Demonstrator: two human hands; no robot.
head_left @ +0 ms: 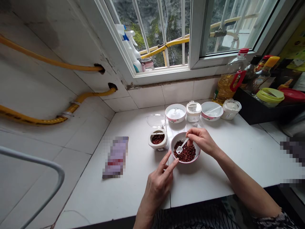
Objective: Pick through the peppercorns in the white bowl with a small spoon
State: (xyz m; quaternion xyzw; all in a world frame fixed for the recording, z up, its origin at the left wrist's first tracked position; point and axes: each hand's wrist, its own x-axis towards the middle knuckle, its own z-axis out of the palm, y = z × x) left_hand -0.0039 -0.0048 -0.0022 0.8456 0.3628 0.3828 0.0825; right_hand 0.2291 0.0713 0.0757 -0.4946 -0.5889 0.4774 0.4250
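Note:
My right hand (199,140) pinches the handle of a small white spoon (182,148), whose scoop is over the dark red peppercorn-like spice (187,155) in a bowl. That bowl (196,155) is white inside with a pink rim. At its left front edge, my left hand (159,181) has two fingers stretched out to touch the rim; the other fingers are curled. Just left of the bowl stands a white spice jar (159,146) with its clear lid (156,121) flipped up and the same dark red spice inside.
Behind are a bowl of white grains (175,120), a lidded jar (193,111), a bowl with a white spoon (212,115) and another jar (231,109). An oil bottle (226,82) stands by a black rack (250,106) of condiments. A blurred purple packet (116,157) lies left.

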